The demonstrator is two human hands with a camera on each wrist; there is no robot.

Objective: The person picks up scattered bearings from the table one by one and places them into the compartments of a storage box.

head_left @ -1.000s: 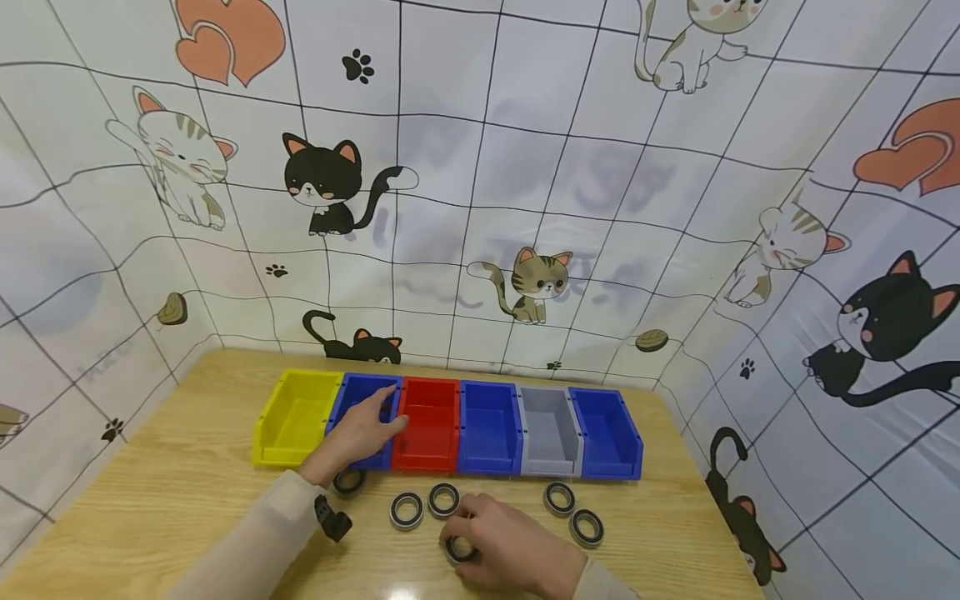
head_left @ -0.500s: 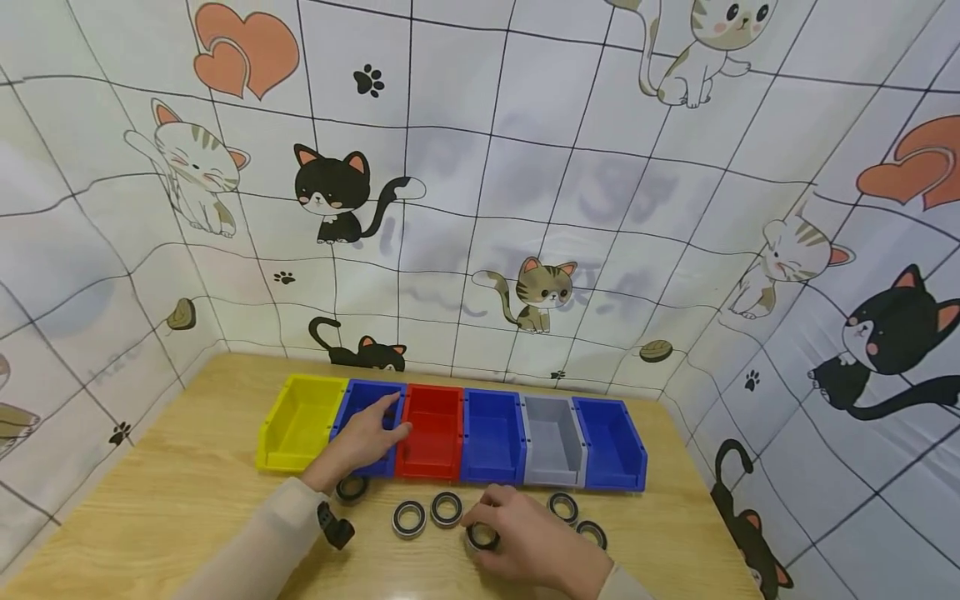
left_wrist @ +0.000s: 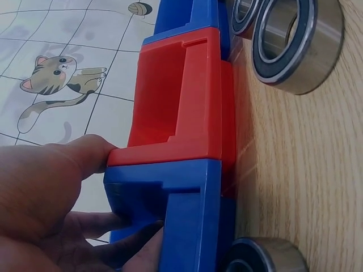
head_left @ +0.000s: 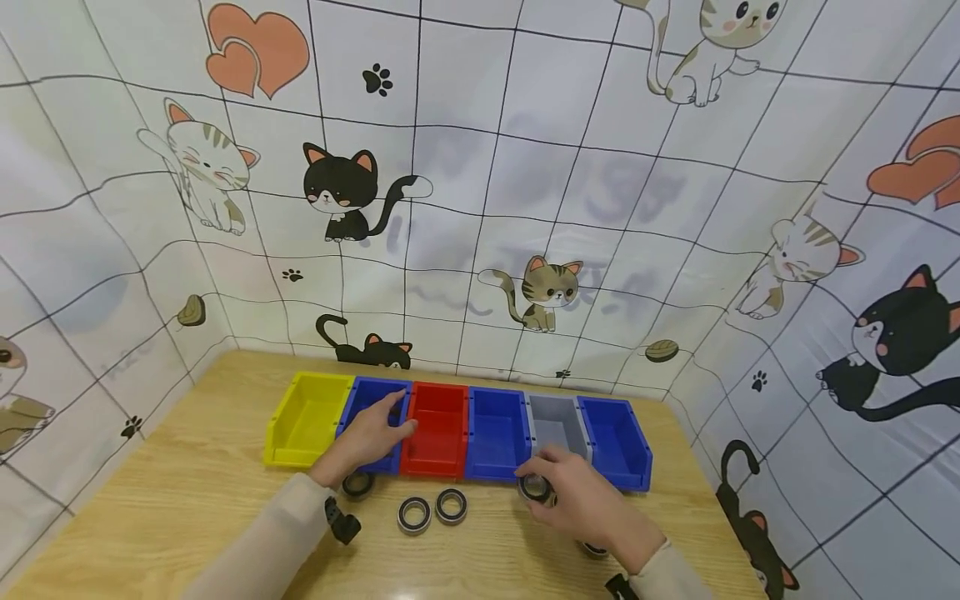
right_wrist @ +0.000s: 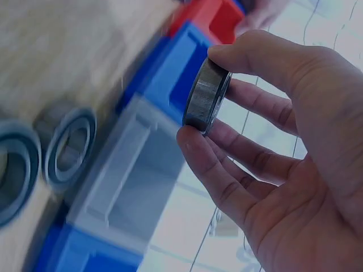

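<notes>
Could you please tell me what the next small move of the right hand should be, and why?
I would probably raise the right hand slightly and bring the ring over the grey bin: thumb and finger already pinch the ring, and the open grey bin is close by in both views.

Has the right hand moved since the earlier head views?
Yes, rightward and forward: the right hand, holding a bearing, now overlaps the front of the grey bin in the head view; earlier it didn't.
</notes>
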